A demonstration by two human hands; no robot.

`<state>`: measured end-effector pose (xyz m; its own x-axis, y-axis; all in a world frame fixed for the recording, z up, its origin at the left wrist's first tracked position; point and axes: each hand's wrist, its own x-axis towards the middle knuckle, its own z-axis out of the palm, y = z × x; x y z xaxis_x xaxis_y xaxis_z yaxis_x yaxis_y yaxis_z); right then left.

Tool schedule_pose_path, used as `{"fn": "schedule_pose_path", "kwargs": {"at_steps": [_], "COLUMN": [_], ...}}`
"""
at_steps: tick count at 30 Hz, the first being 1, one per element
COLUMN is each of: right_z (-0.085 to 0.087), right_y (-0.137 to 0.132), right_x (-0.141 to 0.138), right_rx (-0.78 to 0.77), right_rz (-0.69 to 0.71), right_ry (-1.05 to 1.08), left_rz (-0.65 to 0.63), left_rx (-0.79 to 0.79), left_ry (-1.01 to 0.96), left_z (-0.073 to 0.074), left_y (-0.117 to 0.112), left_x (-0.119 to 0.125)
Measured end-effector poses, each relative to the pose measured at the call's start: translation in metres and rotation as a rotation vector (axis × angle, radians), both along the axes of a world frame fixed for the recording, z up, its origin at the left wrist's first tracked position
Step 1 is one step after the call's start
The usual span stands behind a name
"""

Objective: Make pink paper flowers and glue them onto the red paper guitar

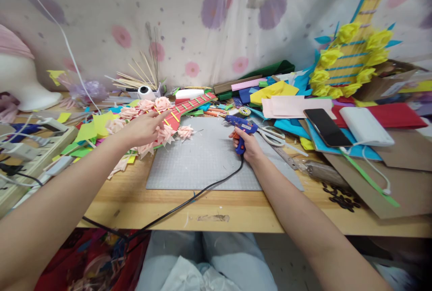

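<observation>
My right hand (248, 146) is wrapped round the handle of a blue hot glue gun (241, 125), with its nozzle pointing left above the grey cutting mat (202, 169). A black cord runs from the handle down over the table edge. To the left, my left hand (146, 126) reaches over a red craft guitar (197, 102) with yellow strips across its neck. Its fingers are stretched out over the guitar, and I see nothing held in them. Pink paper roses (165, 133) surround the guitar body, partly hidden by that hand. One loose-looking rose (185, 132) lies on the mat.
White-handled scissors (272, 137) lie right of the glue gun. Farther right are a phone (327, 127), a white power bank (366, 125) and cardboard. A yellow guitar with roses (351, 56) stands at the back right. Power strips (37, 151) line the left edge.
</observation>
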<state>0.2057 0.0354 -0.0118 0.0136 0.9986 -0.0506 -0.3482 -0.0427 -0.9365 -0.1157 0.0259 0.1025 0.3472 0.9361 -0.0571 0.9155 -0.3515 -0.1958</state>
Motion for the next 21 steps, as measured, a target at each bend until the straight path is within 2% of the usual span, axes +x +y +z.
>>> {"fn": "schedule_pose_path", "kwargs": {"at_steps": [21], "right_z": [0.003], "right_y": [-0.0017], "right_x": [-0.0014], "right_rx": [-0.011], "right_rz": [-0.007], "right_ry": [0.025], "left_rz": [-0.024], "left_rx": [-0.033], "left_ry": [0.042], "left_z": [-0.0036], "left_y": [-0.0013], "left_x": [0.0038]}}
